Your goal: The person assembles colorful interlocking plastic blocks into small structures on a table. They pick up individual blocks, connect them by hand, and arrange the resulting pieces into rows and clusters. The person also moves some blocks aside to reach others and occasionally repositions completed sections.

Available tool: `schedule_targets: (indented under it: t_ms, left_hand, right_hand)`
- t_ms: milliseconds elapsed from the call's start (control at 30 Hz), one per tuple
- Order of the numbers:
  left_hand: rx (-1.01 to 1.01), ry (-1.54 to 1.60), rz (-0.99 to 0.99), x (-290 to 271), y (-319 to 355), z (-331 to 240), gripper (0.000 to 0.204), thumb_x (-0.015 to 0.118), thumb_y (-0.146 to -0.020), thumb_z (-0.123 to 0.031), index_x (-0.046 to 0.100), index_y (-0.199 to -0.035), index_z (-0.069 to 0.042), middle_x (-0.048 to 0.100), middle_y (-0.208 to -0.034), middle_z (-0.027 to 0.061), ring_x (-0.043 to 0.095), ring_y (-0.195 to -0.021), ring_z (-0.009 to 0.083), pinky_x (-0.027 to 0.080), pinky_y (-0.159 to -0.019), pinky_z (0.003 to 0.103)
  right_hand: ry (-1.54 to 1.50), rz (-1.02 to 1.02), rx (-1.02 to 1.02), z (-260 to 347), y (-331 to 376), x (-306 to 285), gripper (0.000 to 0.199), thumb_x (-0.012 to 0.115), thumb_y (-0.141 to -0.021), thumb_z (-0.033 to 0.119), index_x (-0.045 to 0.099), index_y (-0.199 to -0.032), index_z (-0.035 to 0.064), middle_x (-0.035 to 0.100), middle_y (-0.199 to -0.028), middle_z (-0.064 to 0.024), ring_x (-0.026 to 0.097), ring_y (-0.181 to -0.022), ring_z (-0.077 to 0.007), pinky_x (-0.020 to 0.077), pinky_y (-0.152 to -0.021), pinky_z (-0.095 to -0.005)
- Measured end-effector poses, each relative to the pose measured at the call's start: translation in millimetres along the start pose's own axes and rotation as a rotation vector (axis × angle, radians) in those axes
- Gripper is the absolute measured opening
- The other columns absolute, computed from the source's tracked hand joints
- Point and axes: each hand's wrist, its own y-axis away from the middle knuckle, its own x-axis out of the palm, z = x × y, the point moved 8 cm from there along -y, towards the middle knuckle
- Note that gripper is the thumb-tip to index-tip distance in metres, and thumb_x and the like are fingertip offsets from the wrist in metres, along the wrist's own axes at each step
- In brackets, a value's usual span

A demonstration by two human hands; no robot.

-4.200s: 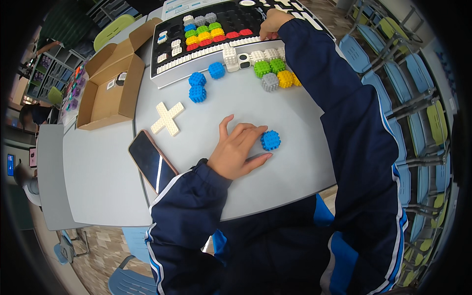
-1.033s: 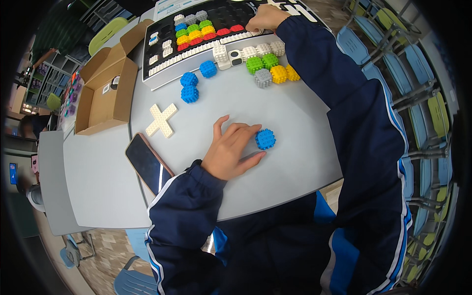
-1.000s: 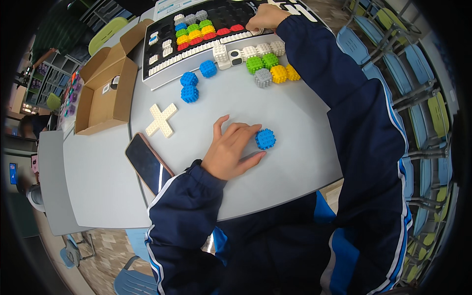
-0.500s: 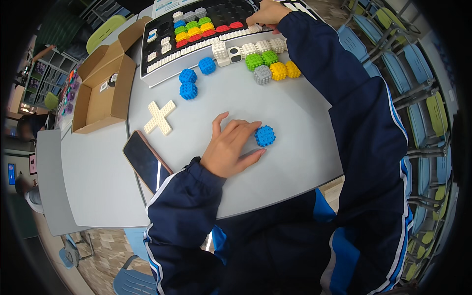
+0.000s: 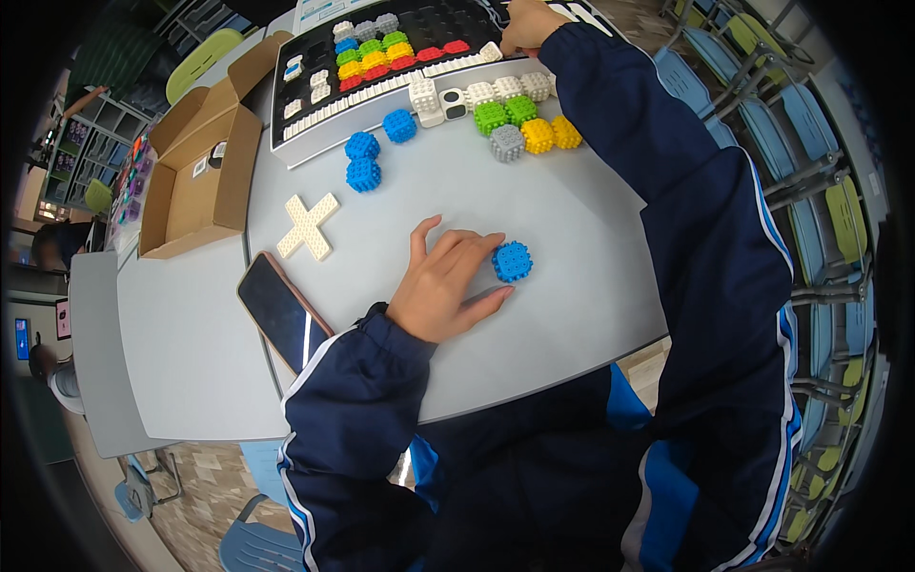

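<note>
My left hand [image 5: 443,286] rests on the table with its fingers spread. Its index fingertip touches the edge of a blue studded cube block [image 5: 512,261], and the thumb lies apart, just below it. My right hand [image 5: 530,27] reaches to the right part of the black block tray [image 5: 424,27]. Its fingers are curled and bunched; whatever they grip is hidden. Beside them a small white piece [image 5: 490,51] sits at the end of a row of white pieces. Rows of red, yellow, green and blue blocks [image 5: 376,62] fill the tray's middle.
In front of the tray stand white blocks [image 5: 481,93], green blocks [image 5: 505,113], yellow blocks [image 5: 538,135] and a grey block [image 5: 507,143]. Blue blocks [image 5: 363,174], a cream X-shaped plate [image 5: 308,227], a phone [image 5: 283,310] and an open cardboard box [image 5: 229,186] lie leftward. Chairs [image 5: 791,124] line the right.
My right hand has shifted slightly away from me, off the small white piece, which now shows more fully. My left hand and the blue block beside it have hardly moved.
</note>
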Motion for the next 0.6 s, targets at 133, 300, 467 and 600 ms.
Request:
schedule_targets:
  t_ms: [133,300,467,600]
  left_hand:
    - [0.007,0.003,0.0,0.6,-1.5,-0.9,0.051,0.079,-0.077,-0.021,0.059,-0.121,-0.004,0.065,-0.113,0.0072,0.06,-0.106,0.022,0.026,-0.109,0.052]
    - [0.004,0.007,0.001,-0.2,-0.5,-0.5,0.051,0.078,-0.077,-0.021,0.059,-0.121,-0.004,0.065,-0.113,0.0072,0.06,-0.106,0.022,0.026,-0.109,0.052]
    - [0.004,0.016,0.007,1.3,-1.1,-0.5,0.051,0.078,-0.077,-0.021,0.059,-0.121,-0.004,0.065,-0.112,0.0073,0.06,-0.105,0.0219,0.026,-0.109,0.052]
    - [0.021,0.015,0.004,1.0,-4.9,-4.3,0.051,0.078,-0.077,-0.021,0.059,-0.121,-0.004,0.065,-0.111,0.0074,0.06,-0.105,0.0221,0.027,-0.109,0.052]
  right_hand:
    - [-0.003,-0.058,0.048,1.0,6.1,-3.6,0.029,0.072,-0.067,0.009,0.072,-0.094,-0.0028,0.069,-0.098,-0.0257,0.068,-0.099,-0.0373,0.0548,-0.081,-0.0418]
    - [0.038,-0.068,0.012,7.9,-1.2,4.5,0.028,0.072,-0.07,0.009,0.072,-0.096,-0.0014,0.069,-0.099,-0.0254,0.068,-0.099,-0.0369,0.0547,-0.082,-0.0428]
    - [0.083,-0.147,0.082,-8.0,-31.8,22.2,0.022,0.066,-0.079,0.007,0.072,-0.098,-0.0005,0.07,-0.101,-0.0227,0.068,-0.1,-0.036,0.0546,-0.085,-0.043]
    - [0.05,-0.251,0.104,-29.4,-78.0,42.4,0.022,0.057,-0.087,0.009,0.072,-0.1,-0.0001,0.07,-0.103,-0.0217,0.068,-0.103,-0.0352,0.0539,-0.087,-0.0433]
